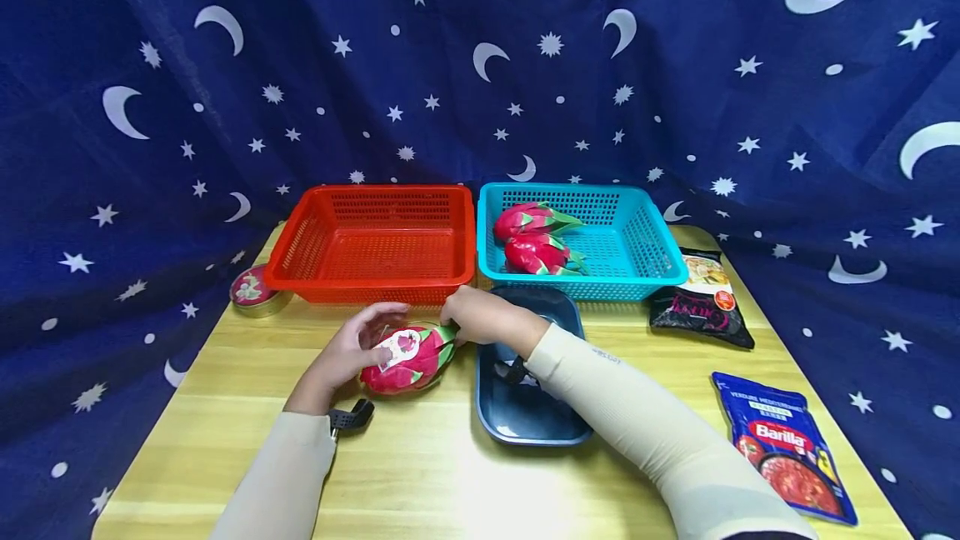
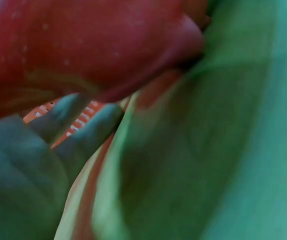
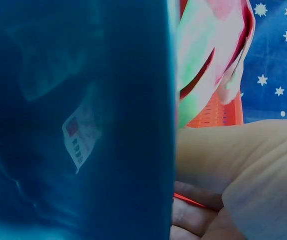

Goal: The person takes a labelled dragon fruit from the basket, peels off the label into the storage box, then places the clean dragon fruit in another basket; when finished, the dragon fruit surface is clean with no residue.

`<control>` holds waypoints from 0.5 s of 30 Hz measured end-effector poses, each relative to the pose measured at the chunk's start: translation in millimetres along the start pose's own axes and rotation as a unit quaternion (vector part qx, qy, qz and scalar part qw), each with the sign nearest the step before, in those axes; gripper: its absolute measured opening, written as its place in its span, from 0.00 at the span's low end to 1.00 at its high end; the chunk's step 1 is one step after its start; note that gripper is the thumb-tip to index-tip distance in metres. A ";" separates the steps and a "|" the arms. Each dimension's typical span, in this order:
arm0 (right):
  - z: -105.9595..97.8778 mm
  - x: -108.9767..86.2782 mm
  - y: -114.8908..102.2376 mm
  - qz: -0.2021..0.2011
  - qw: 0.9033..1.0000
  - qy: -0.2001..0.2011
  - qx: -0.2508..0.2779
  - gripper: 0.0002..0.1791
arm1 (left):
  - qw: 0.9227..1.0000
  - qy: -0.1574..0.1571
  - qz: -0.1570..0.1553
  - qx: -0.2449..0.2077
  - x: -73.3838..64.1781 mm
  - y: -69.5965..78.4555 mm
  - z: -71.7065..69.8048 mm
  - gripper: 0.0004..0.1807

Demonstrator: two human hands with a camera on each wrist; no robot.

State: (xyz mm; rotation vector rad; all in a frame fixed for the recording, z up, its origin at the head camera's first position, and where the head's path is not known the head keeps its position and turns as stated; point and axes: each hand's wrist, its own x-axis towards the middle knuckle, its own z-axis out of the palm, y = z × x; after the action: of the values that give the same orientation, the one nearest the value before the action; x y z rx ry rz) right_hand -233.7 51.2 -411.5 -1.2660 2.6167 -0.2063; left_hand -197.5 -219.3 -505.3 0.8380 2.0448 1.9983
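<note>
A pink dragon fruit (image 1: 416,361) with green scale tips and a white oval sticker is between both hands, over the wooden table in front of the red basket. My left hand (image 1: 348,348) grips its left end, thumb across the sticker and fingers behind. At the leafy green end, my right hand (image 1: 480,319) pinches the tips with its fingers bent down. In the left wrist view the red skin of the fruit (image 2: 93,45) fills the top, above the left palm (image 2: 23,175). The right wrist view has the fruit's pale green and pink scales (image 3: 208,55) above the right hand (image 3: 198,210).
A dark blue dish (image 1: 491,415) lies under the right forearm. Behind stand a red basket (image 1: 375,286) and a turquoise basket (image 1: 600,286) holding two dragon fruits (image 1: 536,252). A round tin (image 1: 255,290) sits left; a black packet (image 1: 697,307) and a blue Barilla pouch (image 1: 787,448) lie right.
</note>
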 end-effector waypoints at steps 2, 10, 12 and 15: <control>-0.7 1.2 0.3 0.001 1.000 -0.002 0.004 0.08 | 1.000 -0.022 -0.015 0.008 -2.9 2.3 0.9 0.46; -7.7 1.0 -0.4 -0.005 1.000 -0.008 0.023 0.09 | 0.993 -0.007 -0.093 0.073 -9.4 14.0 10.1 0.54; -12.8 -0.8 -2.7 -0.007 0.999 0.010 0.047 0.11 | 0.993 0.001 -0.091 0.079 -9.2 14.2 12.6 0.53; -20.1 -2.6 -9.1 -0.025 0.995 0.055 0.082 0.11 | 0.993 0.013 -0.080 0.087 -8.8 11.7 14.9 0.52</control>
State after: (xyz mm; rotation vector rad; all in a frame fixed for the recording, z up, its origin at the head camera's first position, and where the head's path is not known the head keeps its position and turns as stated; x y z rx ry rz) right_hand -230.5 48.2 -389.7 -1.2972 2.5976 -0.5025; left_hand -179.8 -211.3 -497.9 0.6548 2.2483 1.7774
